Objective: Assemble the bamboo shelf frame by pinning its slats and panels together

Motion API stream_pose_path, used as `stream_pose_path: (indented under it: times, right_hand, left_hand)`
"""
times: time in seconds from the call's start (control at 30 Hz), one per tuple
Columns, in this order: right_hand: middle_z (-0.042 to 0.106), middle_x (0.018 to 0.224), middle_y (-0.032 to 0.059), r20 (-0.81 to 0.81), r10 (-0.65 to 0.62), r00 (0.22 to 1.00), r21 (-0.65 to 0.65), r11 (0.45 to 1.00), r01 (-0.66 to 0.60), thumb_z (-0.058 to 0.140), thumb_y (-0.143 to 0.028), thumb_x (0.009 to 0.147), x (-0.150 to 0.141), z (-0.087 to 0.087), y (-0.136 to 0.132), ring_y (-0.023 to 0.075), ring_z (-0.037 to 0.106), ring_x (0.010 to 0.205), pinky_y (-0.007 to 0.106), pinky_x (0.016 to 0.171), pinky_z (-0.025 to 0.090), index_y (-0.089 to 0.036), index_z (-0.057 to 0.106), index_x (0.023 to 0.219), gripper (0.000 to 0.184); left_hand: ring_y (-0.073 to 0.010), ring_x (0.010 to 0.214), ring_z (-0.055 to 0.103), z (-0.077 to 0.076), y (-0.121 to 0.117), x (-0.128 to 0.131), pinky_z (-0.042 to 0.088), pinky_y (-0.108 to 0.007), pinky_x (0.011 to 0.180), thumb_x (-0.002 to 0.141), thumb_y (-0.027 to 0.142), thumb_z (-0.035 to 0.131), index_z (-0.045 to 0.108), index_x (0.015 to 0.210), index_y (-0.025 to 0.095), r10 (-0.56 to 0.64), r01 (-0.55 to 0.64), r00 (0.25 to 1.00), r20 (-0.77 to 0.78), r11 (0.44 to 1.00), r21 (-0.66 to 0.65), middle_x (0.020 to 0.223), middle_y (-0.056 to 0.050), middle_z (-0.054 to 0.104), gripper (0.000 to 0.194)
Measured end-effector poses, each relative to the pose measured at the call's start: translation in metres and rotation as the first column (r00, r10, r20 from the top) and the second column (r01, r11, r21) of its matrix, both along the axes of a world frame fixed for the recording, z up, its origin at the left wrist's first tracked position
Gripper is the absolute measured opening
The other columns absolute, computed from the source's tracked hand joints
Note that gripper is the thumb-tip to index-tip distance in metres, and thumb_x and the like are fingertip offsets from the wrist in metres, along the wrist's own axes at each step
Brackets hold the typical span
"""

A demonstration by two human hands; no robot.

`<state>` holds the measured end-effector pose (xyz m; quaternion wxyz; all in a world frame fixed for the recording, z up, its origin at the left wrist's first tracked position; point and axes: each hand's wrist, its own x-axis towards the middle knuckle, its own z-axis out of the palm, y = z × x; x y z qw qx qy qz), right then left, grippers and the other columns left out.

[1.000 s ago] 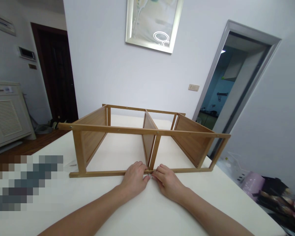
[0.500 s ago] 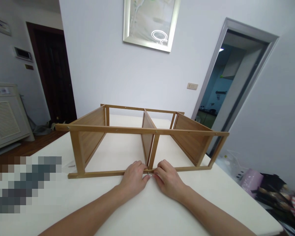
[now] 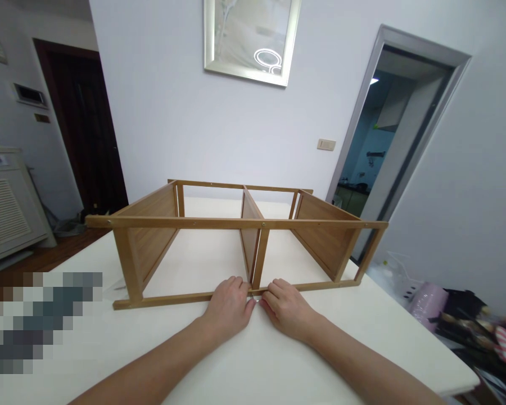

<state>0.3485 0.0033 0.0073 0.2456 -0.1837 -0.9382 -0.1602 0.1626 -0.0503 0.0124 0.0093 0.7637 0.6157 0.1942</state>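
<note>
A wooden shelf frame (image 3: pixel 185 223) lies on its side on the white table (image 3: pixel 253 360), with three panels set between its rails. My left hand (image 3: pixel 230 304) is closed around the frame's lower front rail (image 3: pixel 168 300), just left of the middle upright (image 3: pixel 260 259). Right of that upright, my right hand (image 3: pixel 287 306) is closed, its thumb and fingers pinched at the rail. Between my two thumbs shows a thin, shiny metal piece (image 3: pixel 257 301), in the right fingertips. It is too small to tell its kind, and its end at the rail is partly hidden by my fingers.
A wall with a framed picture (image 3: pixel 248 79) and a light switch (image 3: pixel 326 144) stands behind the table. To the right are a doorway and a pile with a pink roll (image 3: pixel 428 304). A white cabinet (image 3: pixel 12 208) stands at left. Part of the lower left is pixelated.
The whole view has shifted slightly, so the frame and wall appear a little further left. Both hands keep their places at the lower rail, with only slight finger movement at the metal piece.
</note>
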Motion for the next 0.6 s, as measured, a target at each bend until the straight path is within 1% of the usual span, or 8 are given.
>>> stream_pose_path:
  times: [0.17,0.3,0.43,0.6]
  right_hand:
    - [0.053,0.074,0.0048,0.029,-0.017,0.999,-0.085,0.996,0.019,0.048,-0.013,0.093,0.0001,0.0004,0.0005,0.0170,0.044,0.071,0.031,0.065,0.034,-0.016,0.058,0.076,0.019]
    - [0.055,0.079,0.0053,0.048,0.019,0.999,-0.133,0.991,-0.013,0.050,-0.010,0.090,0.0002,0.0032,0.0014,0.0170,0.044,0.074,0.029,0.065,0.035,-0.017,0.060,0.082,0.014]
    - [0.055,0.080,0.0049,0.061,0.030,0.998,-0.154,0.988,-0.020,0.051,-0.007,0.086,0.0000,0.0051,0.0023,0.0168,0.044,0.075,0.029,0.065,0.033,-0.017,0.060,0.082,0.014]
    - [0.057,0.080,0.0046,0.073,0.067,0.995,-0.162,0.985,-0.054,0.052,-0.007,0.082,0.0002,0.0043,0.0041,0.0173,0.046,0.077,0.030,0.068,0.036,-0.018,0.060,0.085,0.014]
  left_hand:
    - [-0.0263,0.097,0.057,-0.0020,0.0014,-0.0010,0.043,-0.040,0.088,0.088,0.030,0.050,0.064,0.097,0.017,0.011,-0.011,1.000,-0.002,1.000,-0.007,0.097,-0.011,0.064,0.022]
    - [-0.0266,0.097,0.057,-0.0027,0.0013,-0.0006,0.044,-0.040,0.087,0.088,0.030,0.048,0.064,0.098,0.017,0.007,-0.006,1.000,-0.019,1.000,0.019,0.097,-0.011,0.064,0.022]
    - [-0.0259,0.096,0.058,-0.0022,0.0010,-0.0002,0.043,-0.038,0.086,0.088,0.029,0.049,0.063,0.096,0.017,0.008,-0.007,1.000,-0.024,1.000,0.013,0.096,-0.010,0.064,0.020]
    - [-0.0246,0.094,0.059,0.0028,-0.0011,-0.0014,0.044,-0.037,0.084,0.088,0.029,0.050,0.062,0.096,0.018,-0.005,0.005,1.000,-0.011,1.000,-0.016,0.096,-0.009,0.064,0.019]
